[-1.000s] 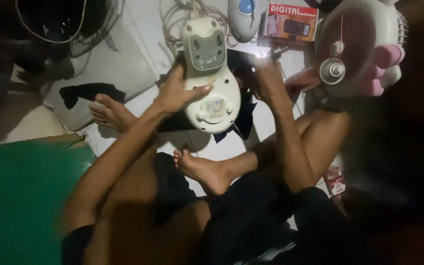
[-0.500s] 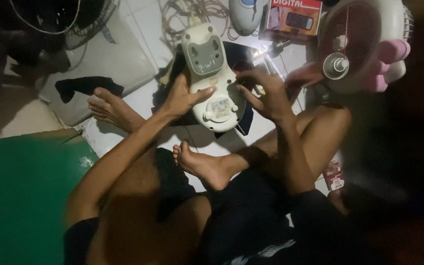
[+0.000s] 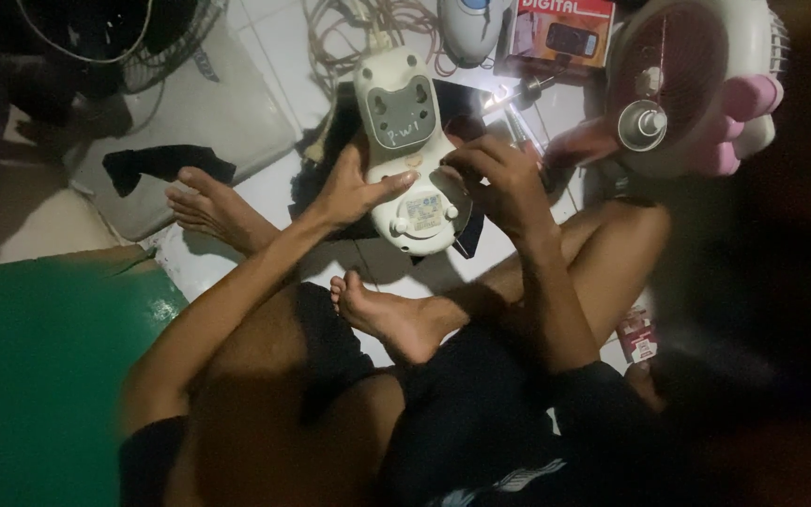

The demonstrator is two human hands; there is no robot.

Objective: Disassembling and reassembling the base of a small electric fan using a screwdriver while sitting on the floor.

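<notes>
A white plastic appliance housing (image 3: 405, 113) with a grey panel lies on the floor in front of me, on a dark cloth. My left hand (image 3: 354, 192) grips its left side, thumb laid across the lower part. My right hand (image 3: 504, 178) is curled against the housing's right edge, fingertips pinched together there. Whether a small tool is between those fingers cannot be made out. A thin metal tool (image 3: 518, 94) lies lit just beyond my right hand.
A pink and white table fan (image 3: 706, 84) stands at the right. A red box (image 3: 560, 28), a white and blue device (image 3: 471, 23) and tangled cables (image 3: 359, 28) lie behind. My bare feet (image 3: 387, 314) are near the housing, with a green surface (image 3: 39, 376) at the left.
My right hand has come down and left from beside the fan onto the housing's right edge. My left hand has stayed on the housing.
</notes>
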